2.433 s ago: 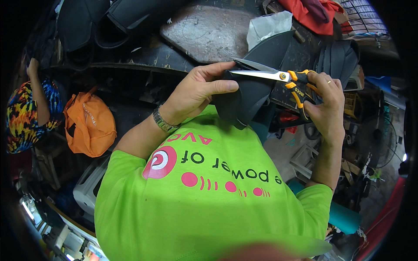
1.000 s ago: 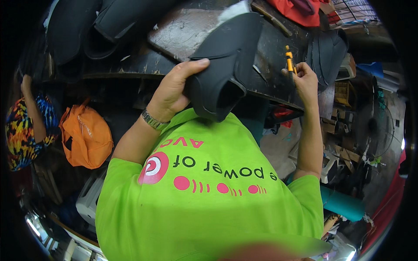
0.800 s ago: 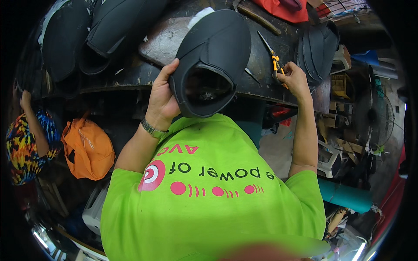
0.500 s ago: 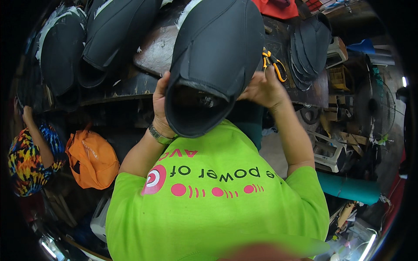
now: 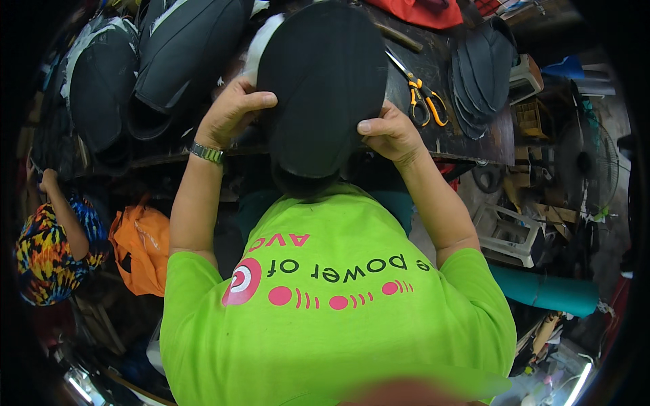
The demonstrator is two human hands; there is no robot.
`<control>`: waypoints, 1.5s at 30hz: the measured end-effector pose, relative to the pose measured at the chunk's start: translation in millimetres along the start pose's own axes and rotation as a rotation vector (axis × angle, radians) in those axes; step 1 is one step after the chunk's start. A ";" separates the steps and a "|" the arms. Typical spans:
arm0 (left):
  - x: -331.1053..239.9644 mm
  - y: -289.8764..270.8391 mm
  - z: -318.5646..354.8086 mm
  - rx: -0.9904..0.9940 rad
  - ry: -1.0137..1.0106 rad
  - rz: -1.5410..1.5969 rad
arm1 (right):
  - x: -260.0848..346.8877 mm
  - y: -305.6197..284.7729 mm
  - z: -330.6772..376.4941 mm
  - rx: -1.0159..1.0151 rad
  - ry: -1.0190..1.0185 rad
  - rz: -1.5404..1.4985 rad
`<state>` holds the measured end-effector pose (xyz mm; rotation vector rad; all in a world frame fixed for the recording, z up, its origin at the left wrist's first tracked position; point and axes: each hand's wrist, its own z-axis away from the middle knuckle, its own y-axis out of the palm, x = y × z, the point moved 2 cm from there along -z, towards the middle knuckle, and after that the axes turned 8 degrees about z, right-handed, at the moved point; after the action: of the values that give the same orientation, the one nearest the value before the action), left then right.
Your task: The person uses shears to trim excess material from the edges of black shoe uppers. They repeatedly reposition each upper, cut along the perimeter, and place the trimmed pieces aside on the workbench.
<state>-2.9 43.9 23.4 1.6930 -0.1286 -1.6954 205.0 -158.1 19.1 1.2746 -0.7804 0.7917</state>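
Observation:
A black shoe upper (image 5: 325, 88) with a pale, fuzzy edge at its far left is held up in front of my chest. Its smooth, rounded face is toward me, and the near end hangs low over my green shirt. My left hand (image 5: 233, 115) grips its left side, thumb on the surface and fingers behind. On the other side, my right hand (image 5: 393, 135) pinches the edge between thumb and curled fingers. Scissors (image 5: 421, 101) with orange and black handles lie on the dark table just right of the upper, apart from my right hand.
More black uppers (image 5: 193, 51) with white frayed edges lie at the table's left. A stack of black pieces (image 5: 482, 74) sits at its right end, with red material (image 5: 426, 10) behind. Left, a co-worker in a multicoloured shirt (image 5: 57, 250) is near an orange bag (image 5: 140, 247).
The upper has turned, so its open end no longer faces me and a smooth face shows. Both hands have moved up along its sides. More of the scissors is visible.

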 end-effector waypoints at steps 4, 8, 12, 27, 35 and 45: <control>-16.1 18.1 -8.9 0.073 0.121 -0.248 | 7.5 -1.8 4.9 0.025 0.025 -0.067; -23.3 38.9 -7.3 0.116 0.092 -0.319 | 24.9 -3.2 5.1 0.022 -0.089 -0.088; -34.7 57.7 -1.2 0.215 0.213 -0.357 | 42.9 3.9 8.3 0.014 -0.143 0.063; -25.2 58.6 -29.4 0.098 0.321 -0.509 | 44.3 13.4 -26.1 -0.262 -0.489 0.759; -0.4 3.6 -58.4 -0.244 0.111 -0.554 | 46.5 -38.9 2.6 -0.790 -0.331 1.761; -2.7 -15.6 -43.6 -0.241 0.214 -0.017 | 53.0 -78.3 42.7 -0.899 0.165 1.892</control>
<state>29.7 74.8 11.5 1.6820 0.1837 -1.4649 296.5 -205.7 30.0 -0.6924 -1.8608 1.6084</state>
